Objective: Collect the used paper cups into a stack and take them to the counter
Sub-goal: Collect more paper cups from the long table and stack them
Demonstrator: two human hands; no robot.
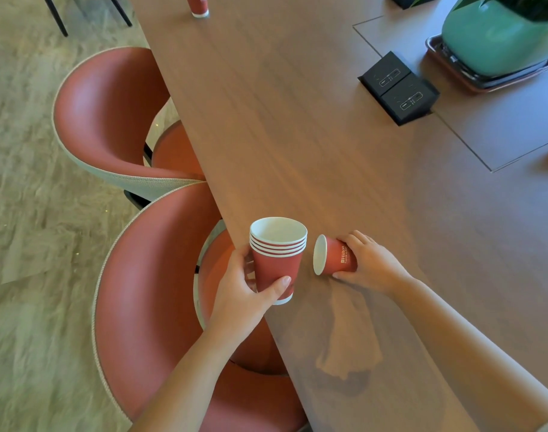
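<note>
Step in hand, by my reading: adding one more cup to stack; left hand (241,291) wraps nested stack (277,257) upright at near table (297,135) edge, top cup looks empty; right hand (369,263) grips single cup (333,255) just right of stack, tipped sideways, mouth toward stack; next: turn it upright, drop into stack; another cup (198,6) stands far left, uncollected.

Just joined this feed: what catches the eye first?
The left hand grips a stack of red cups at the near edge of the table; beside it the right hand holds one cup tipped sideways. A lone cup stands at the far end; a green pot sits top right.
</note>
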